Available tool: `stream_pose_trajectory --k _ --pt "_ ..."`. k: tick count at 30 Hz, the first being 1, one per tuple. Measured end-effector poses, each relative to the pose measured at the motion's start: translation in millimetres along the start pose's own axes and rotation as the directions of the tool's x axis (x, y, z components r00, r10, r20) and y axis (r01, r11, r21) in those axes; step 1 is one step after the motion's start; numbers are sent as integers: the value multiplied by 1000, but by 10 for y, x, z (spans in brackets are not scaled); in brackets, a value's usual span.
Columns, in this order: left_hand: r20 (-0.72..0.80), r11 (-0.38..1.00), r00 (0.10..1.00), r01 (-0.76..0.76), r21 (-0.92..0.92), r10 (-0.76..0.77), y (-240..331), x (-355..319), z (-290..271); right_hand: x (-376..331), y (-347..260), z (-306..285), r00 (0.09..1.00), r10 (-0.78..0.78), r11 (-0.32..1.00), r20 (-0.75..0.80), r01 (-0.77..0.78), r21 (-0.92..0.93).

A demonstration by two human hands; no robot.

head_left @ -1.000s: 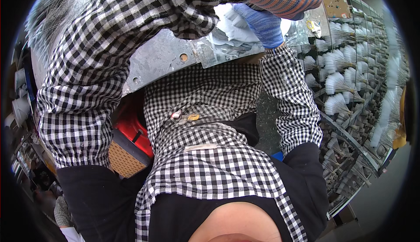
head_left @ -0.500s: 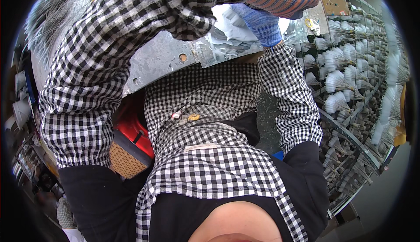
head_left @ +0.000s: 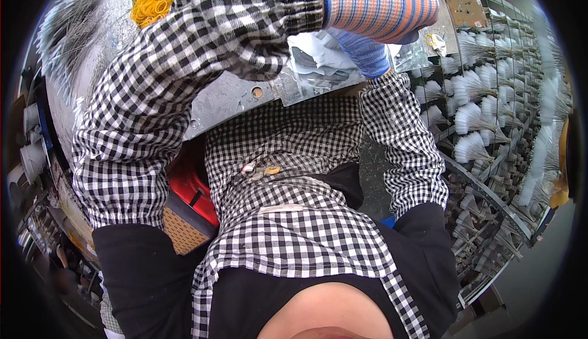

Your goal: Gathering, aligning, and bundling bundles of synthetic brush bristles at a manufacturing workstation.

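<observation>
My left hand [head_left: 383, 5] wears a knitted glove striped in orange, white and blue. It reaches across at the top of the view with its fingers curled; whatever they may hold is hidden. Below it is my right hand [head_left: 362, 51] in a blue knitted glove, largely covered by the left, so its fingers do not show. Next to both hands, crumpled pale sheets [head_left: 324, 56] lie on a clear plastic sheet over the worktable [head_left: 226, 103].
Yellow rubber bands [head_left: 153, 2] lie beyond my left sleeve. Bundles of wispy white bristles [head_left: 61, 42] rest at the table's far left. A rack of white fan-shaped tufts [head_left: 471, 149] stands close on my right. A crumpled whitish scrap [head_left: 436, 44] sits beside the hands.
My left hand and forearm have come slightly left and nearer, uncovering more of the rubber bands. My right hand has shifted only a little and stays beneath the left.
</observation>
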State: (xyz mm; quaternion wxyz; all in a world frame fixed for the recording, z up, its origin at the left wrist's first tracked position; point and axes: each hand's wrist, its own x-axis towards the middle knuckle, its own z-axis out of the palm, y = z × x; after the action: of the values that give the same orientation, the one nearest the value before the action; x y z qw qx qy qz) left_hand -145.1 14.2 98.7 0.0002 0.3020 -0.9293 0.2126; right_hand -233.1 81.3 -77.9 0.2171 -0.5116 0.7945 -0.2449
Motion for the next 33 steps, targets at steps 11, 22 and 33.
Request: stream_pose_trajectory --k 11,22,33 --pt "-381 501 647 -758 -418 660 -587 354 -71 116 482 410 750 -615 753 -244 466 -464" --pt "-494 217 869 -476 -852 -33 -1050 -424 601 63 -1092 323 563 -553 777 -615 614 -137" --pt "439 923 813 -315 -219 382 -2064 -927 1061 1262 -1870 14 788 -599 798 -145 602 -28"
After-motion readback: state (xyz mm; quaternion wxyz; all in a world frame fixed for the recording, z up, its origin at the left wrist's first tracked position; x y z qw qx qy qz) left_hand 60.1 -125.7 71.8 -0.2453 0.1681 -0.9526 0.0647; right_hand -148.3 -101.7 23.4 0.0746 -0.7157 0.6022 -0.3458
